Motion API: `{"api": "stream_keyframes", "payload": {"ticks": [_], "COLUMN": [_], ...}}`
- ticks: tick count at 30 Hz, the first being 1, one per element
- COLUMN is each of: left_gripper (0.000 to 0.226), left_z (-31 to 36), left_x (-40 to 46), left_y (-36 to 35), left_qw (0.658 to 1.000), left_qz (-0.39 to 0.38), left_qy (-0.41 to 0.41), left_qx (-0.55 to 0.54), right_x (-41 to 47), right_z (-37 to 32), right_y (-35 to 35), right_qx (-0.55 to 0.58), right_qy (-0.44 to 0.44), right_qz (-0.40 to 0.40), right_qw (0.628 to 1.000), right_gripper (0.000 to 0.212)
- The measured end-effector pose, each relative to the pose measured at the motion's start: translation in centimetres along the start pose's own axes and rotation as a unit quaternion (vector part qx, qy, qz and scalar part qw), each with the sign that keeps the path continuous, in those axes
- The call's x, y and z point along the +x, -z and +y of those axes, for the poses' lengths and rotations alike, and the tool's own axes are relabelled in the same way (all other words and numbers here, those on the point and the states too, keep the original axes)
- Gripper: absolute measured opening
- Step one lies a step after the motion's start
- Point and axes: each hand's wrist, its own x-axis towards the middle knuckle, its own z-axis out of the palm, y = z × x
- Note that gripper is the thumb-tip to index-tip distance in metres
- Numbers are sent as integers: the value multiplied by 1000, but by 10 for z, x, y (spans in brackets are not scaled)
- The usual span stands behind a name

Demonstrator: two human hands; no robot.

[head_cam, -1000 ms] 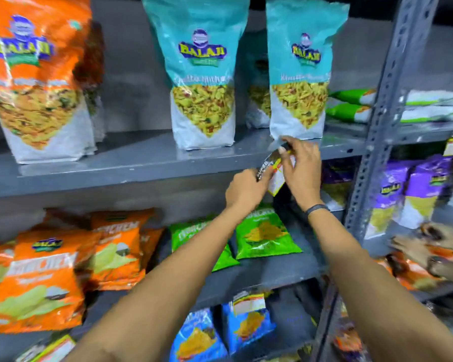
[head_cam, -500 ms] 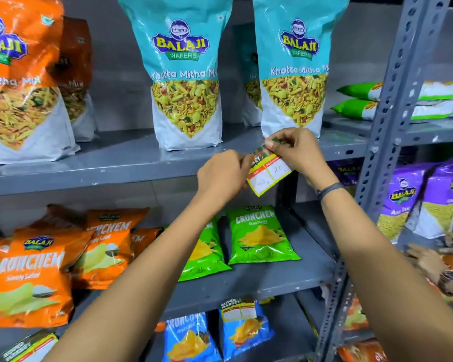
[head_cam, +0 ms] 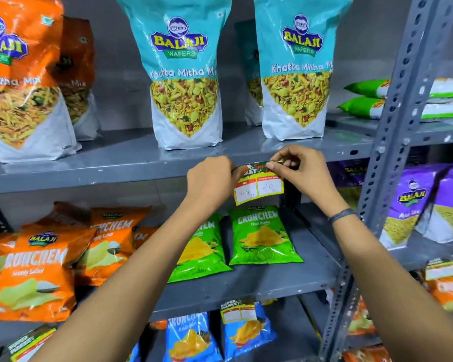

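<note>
We hold the price tag point(head_cam: 258, 184) against the front edge of the shelf point(head_cam: 89, 173); our left hand point(head_cam: 211, 178) and right hand point(head_cam: 301, 171) pinch its top corners, so it hangs straight for fixing.

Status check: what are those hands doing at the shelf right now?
Left hand and right hand pinch price tag at shelf edge. Nothing blocking.

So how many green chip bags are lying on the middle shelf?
2: one green chip bag below the price tag, another to its left, partly covered by an arm. More may hide behind.
</note>
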Motion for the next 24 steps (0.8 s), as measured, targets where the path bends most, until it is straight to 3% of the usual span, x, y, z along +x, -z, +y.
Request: {"api": "stream_keyframes", "payload": {"ticks": [5, 17, 21, 24], "left_gripper": [42, 52, 58, 70], "left_z": [9, 28, 19, -9], "left_x": [10, 12, -11, -49], "left_y": [5, 12, -6, -46], "left_qw": [1000, 995, 994, 995], "left_qz": [20, 40, 85, 53], "left_qy": [0, 44, 44, 87], "left_qx": [16, 83, 51, -19], "right_x": [5, -7, -38, -80], "right_z": [0, -5, -5, 14], "right_y": [-1, -23, -36, -56], "right_qx": [41, -17, -19, -7], "right_qy": [-32, -20, -6, -41], "right_qz": [40, 149, 248, 291], "right_qw": [998, 988, 969, 956], "right_gripper": [8, 16, 29, 24]}}
